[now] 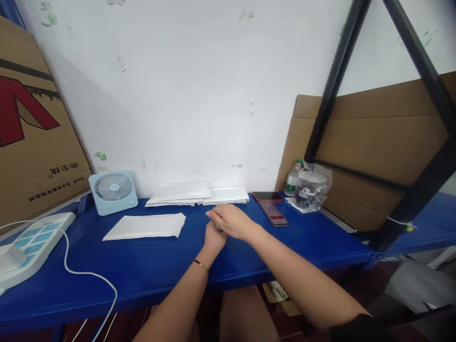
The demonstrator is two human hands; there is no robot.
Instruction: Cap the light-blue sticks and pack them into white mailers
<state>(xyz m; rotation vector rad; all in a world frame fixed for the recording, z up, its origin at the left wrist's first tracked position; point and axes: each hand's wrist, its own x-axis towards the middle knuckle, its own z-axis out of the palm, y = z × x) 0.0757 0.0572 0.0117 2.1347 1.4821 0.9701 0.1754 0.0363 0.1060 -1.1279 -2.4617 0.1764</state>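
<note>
Above the middle of the blue table, my left hand [214,237] and my right hand [231,220] are pressed together. The right lies over the top of the left, and both are closed. Between them a bit of something small and greyish [218,228] peeks out; its kind is hidden by the fingers. A thin bracelet [201,264] circles my left wrist. Left of the hands a flat white padded packet [146,226] lies apart on the table. Behind them, stacked white packets [183,191] rest against the wall.
On the blue table [142,266] stand a light-blue fan [114,191] and a white power strip [42,247] with a cable. To the right are two phones [273,212], a green-capped bottle [292,178] and a bagged container [312,189]. Cardboard and a black frame [329,95] border the right side.
</note>
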